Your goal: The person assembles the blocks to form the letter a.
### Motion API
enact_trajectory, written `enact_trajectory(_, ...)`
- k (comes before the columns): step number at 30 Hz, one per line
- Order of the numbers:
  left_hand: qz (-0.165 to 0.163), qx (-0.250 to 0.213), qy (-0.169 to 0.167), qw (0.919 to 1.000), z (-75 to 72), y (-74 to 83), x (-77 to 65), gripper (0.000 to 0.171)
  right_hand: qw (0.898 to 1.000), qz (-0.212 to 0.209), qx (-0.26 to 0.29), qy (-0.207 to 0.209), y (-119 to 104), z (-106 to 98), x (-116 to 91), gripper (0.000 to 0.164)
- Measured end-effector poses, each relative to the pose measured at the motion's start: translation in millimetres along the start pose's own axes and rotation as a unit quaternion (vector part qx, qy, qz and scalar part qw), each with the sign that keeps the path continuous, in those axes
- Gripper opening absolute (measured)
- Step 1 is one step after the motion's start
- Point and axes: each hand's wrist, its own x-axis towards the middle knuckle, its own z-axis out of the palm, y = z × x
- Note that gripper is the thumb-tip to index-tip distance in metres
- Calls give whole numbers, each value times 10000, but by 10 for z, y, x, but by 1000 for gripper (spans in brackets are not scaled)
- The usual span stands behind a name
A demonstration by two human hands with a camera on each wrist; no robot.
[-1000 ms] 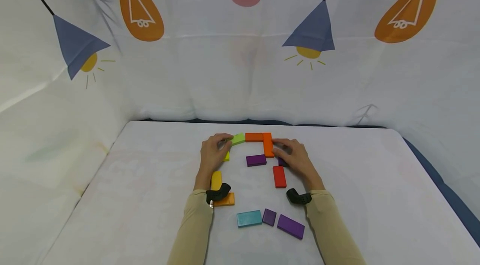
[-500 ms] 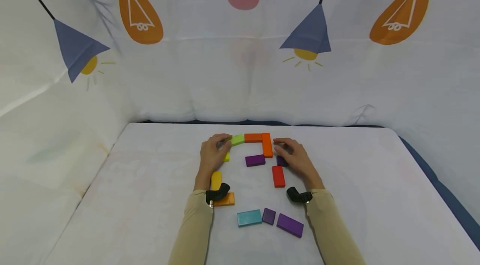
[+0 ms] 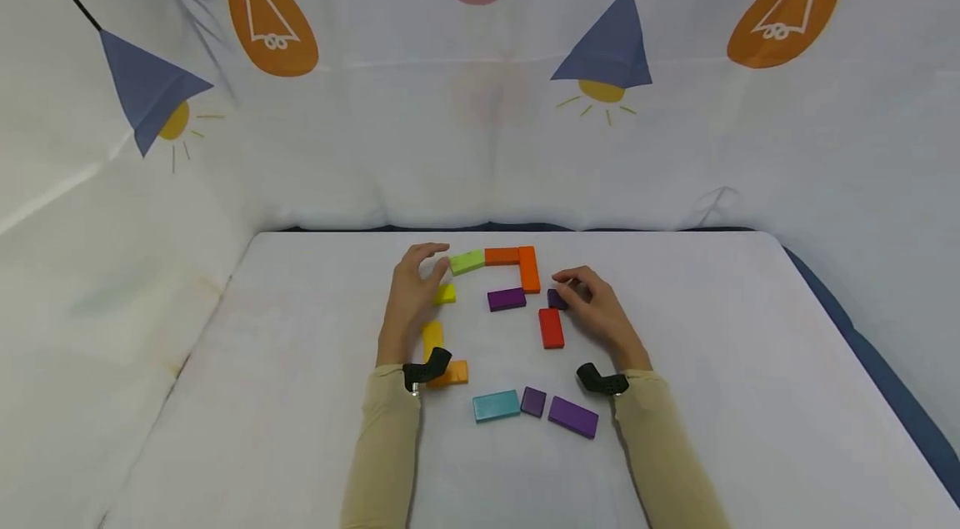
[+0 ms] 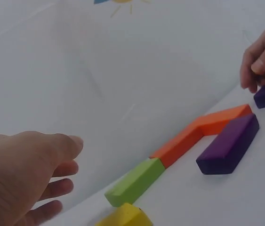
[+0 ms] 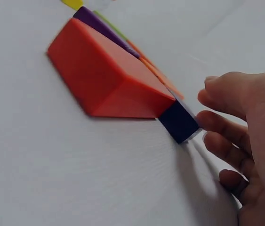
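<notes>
My left hand (image 3: 411, 296) is just left of the light green block (image 3: 468, 262), thumb and fingers apart, with nothing held. A yellow block (image 3: 446, 293) lies partly behind that hand. In the left wrist view, a gap shows between the thumb and the green block (image 4: 136, 182). My right hand (image 3: 596, 308) hovers by the small dark purple block (image 3: 556, 299). In the right wrist view, its loosely bent fingertips are at the edge of the dark purple block (image 5: 179, 123); whether they touch it I cannot tell. The red block (image 5: 108, 75) adjoins that block.
Two orange blocks (image 3: 528, 269) form a corner beside the green one. A purple block (image 3: 507, 299) lies inside it. Yellow-orange blocks (image 3: 432, 339) sit near the left wrist. Closer to me are a teal block (image 3: 496, 406), a small purple block (image 3: 533, 401) and a long purple block (image 3: 573, 416).
My left hand has let go of the green block and drawn back to the left, thumb and fingers spreading. My right hand has come away from the orange block towards the small dark purple block.
</notes>
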Motion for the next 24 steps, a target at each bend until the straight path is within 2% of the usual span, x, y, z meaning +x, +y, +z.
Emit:
enact_trajectory(3, 353, 131, -265, 9989, -35, 96, -10, 29, 10000, -24, 43, 67, 18, 45, -29, 26)
enact_trajectory(6, 742, 350, -537, 9952, 31, 212, -18, 29, 9996, -120, 122, 230, 43, 94, -46, 27)
enact_trajectory(10, 905, 475, -800, 9915, 281, 374, -82, 28, 9985, -374, 60, 407, 76, 123, -40, 30)
enact_trajectory(14, 759, 622, -1018, 9900, 610, 450, -196, 31, 9978, -369, -90, 544, 81, 88, -34, 28)
enact_trajectory(18, 810, 721, -759, 9912, 817, 411, -302, 33, 9985, -309, -58, 439, 56, 59, -44, 29)
enact_trajectory(21, 828, 708, -434, 9931, 842, 366, -367, 32, 9991, -329, -31, 264, 32, 77, -58, 31)
enact_trajectory(24, 786, 776, -283, 9935, 811, 338, -403, 32, 9991, -390, -9, 153, 10, 107, -67, 32)
